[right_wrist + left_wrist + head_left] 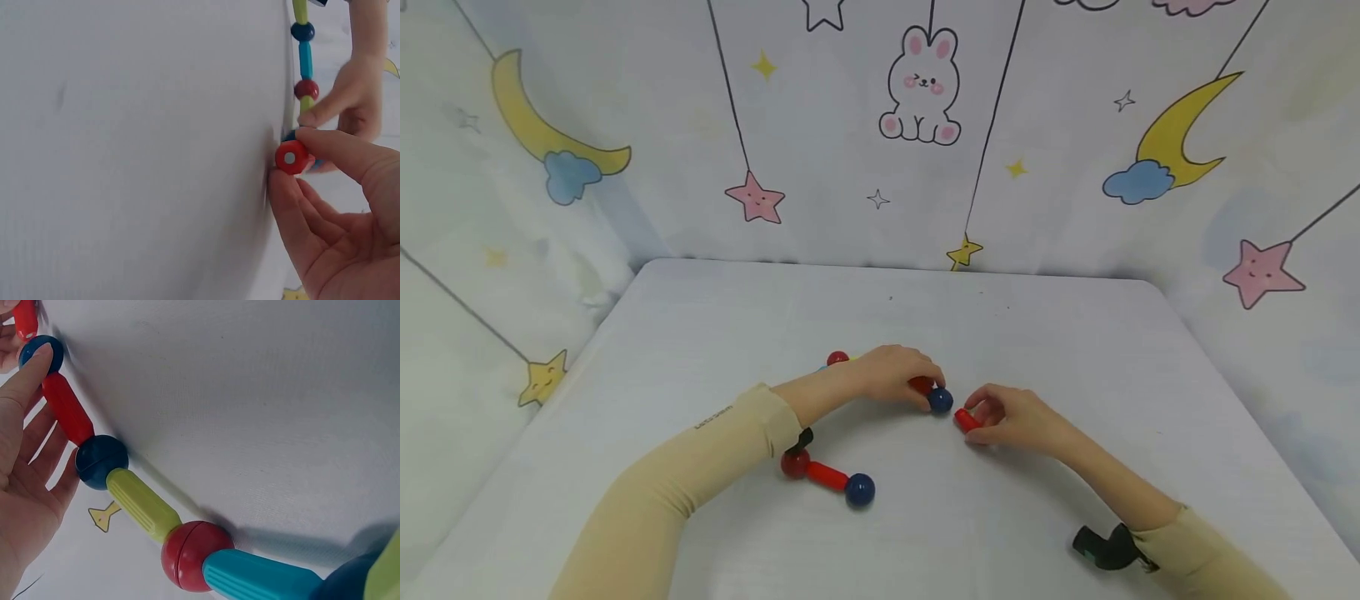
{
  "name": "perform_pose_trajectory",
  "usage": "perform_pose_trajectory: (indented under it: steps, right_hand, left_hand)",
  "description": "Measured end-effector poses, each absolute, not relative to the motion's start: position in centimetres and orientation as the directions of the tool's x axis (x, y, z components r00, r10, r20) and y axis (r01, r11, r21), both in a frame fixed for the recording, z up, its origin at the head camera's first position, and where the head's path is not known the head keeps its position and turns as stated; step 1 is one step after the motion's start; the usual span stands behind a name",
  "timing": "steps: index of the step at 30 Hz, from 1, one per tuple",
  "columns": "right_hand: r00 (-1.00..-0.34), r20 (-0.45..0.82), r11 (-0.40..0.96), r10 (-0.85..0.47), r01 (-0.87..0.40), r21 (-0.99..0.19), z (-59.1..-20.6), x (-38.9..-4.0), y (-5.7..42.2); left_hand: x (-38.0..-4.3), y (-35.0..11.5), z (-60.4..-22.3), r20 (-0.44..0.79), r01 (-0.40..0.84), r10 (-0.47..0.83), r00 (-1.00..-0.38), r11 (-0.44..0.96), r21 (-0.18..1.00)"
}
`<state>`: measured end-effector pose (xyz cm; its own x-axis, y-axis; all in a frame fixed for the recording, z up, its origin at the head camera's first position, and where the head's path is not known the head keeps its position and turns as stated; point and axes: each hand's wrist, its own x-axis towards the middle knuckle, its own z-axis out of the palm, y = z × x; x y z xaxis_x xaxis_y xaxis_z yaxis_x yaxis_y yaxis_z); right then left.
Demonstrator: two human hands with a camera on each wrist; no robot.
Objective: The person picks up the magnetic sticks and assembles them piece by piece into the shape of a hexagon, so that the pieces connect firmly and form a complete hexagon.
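Observation:
My left hand (895,375) pinches a dark blue ball (940,401) at the end of a magnetic building chain. Its thumb lies on the ball, and the other fingers reach behind the joined red rod (67,409). From there the chain runs through another blue ball (100,462), a lime rod (144,503), a red ball (187,556) and a light blue rod (262,575). Between thumb and fingers, my right hand (1022,421) holds a loose red rod (967,420), whose silver-dotted end (289,157) shows. Only a small gap parts it from the end ball in the head view.
Nearer on the white table (970,525) lies a separate piece: a red ball (795,463), a red rod (828,477) and a blue ball (860,490) in line. The left forearm partly covers the chain. A patterned cloth (865,117) hangs behind the table.

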<state>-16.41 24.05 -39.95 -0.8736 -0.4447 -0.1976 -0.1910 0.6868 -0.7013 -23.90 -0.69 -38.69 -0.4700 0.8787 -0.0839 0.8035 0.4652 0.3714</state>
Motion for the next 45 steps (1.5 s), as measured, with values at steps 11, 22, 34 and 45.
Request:
perform_pose_trajectory:
  steps: [11,22,34,45]
  right_hand:
    - [-0.876,-0.22,0.647,-0.43,-0.129,-0.751,-40.3,-16.4,22.5]
    - [-0.724,0.105,0.633,-0.682,-0.656,-0.411,-40.2,-17.3,22.6]
    - [-0.509,0.031,0.491,-0.86,-0.843,-0.222,-39.3,-18.7,22.1]
    - [-0.472,0.201,0.402,-0.858,-0.862,-0.308,-40.4,-18.4,20.9]
  left_hand:
    - [-23.9,-0.9,-38.9,-0.069,0.806,0.878,-0.473,0.462,0.37]
    - [-20.1,-4.2,-36.9,-0.192,0.724,0.84,-0.508,0.537,0.432]
    - [-16.1,-8.8,-37.4,-0.423,0.566,0.795,-0.435,0.606,0.558]
    - [-15.9,-6.9,-40.0,-0.181,0.564,0.82,-0.543,0.515,0.645]
